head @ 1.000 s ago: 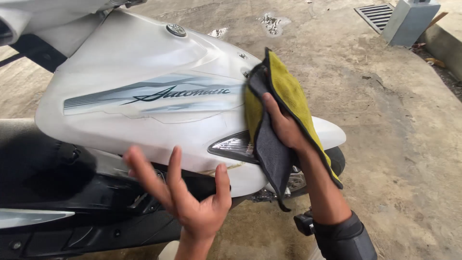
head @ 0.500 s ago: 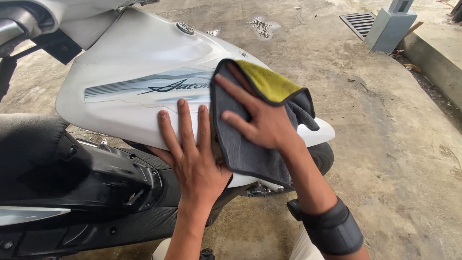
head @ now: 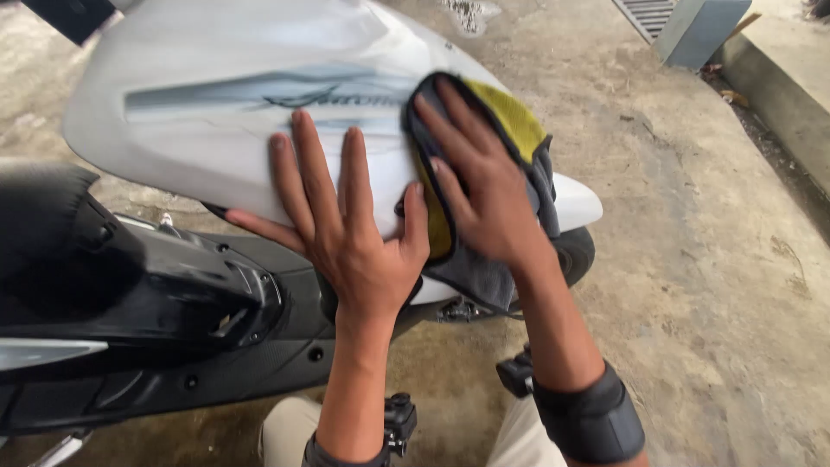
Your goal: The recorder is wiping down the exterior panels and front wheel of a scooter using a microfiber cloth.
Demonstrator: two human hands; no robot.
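**Two hands on a white scooter panel**

At the far left sits the black seat, with the dark lower bodywork running under it. Above and to the right spreads the white side panel, glossy, with a grey-blue stripe across its upper part.

The left hand lies flat on that panel — fingers spread wide and straight, thumb out to the left, holding nothing, palm at the panel's lower edge.

Just beside it, the right hand presses a cloth against the panel's rear end. Its fingers are stretched out and slightly fanned over the cloth, pinning it rather than gripping it. The cloth is grey with a yellow face — folded, its lower edge hanging below the panel near the black wheel. A dark band wraps the right forearm.

To the right lies bare concrete floor; a drain grate and a grey post stand at the top right. No container shows.
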